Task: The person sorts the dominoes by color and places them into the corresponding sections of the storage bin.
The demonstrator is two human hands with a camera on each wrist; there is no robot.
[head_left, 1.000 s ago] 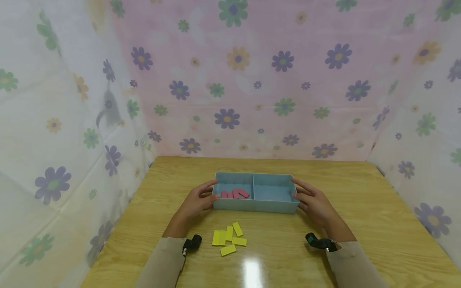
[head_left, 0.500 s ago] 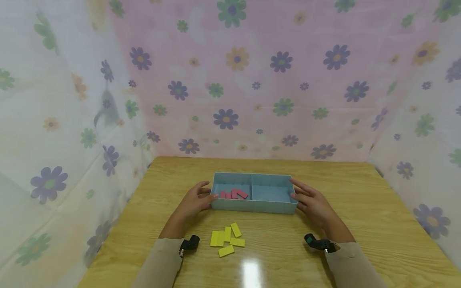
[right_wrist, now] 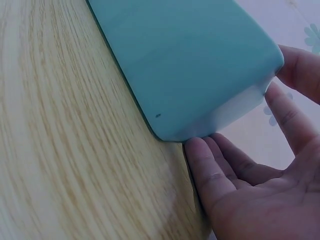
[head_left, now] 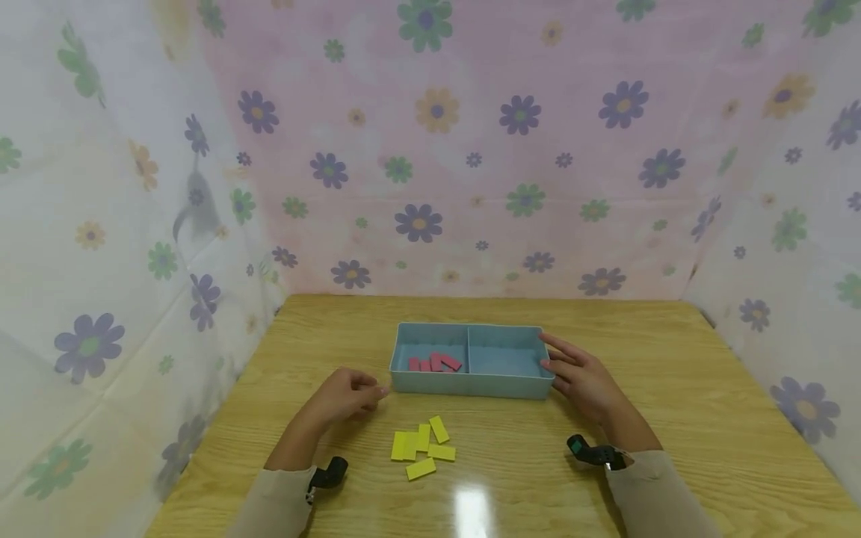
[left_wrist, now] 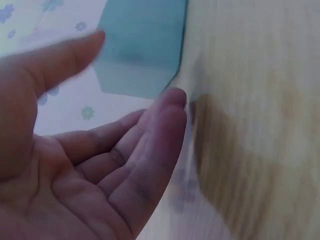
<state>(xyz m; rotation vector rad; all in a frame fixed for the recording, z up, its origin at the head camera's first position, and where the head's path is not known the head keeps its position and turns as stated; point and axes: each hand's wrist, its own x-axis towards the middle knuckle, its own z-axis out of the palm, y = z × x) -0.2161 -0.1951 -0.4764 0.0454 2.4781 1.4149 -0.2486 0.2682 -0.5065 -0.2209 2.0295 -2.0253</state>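
The light-blue, two-compartment rectangular tray [head_left: 471, 385] sits level on the wood-grain table [head_left: 511, 448], in front of the person, and only one hand is on it. The right hand [head_left: 588, 385] grips its right end, thumb and forefinger at the rim and the other fingertips against the outside of the end wall. The left hand [head_left: 343, 396] is released, its fingers loosely bent around nothing, just beside the near left corner. With no hand countering at the left end, the right hand does best with a light hold: a hard inward push would probably slide the tray leftward. Letting go cleanly calls for lifting thumb and forefinger off the rim before drawing back, so that the end does not tip or drag. Any shift should be flat and slow, since the small pink rectangular pieces [head_left: 436, 362] lie loose in the left compartment. The flat yellow rectangular pieces [head_left: 424, 437] lie near the tray's front wall, so the left wrist should pass clear of them.
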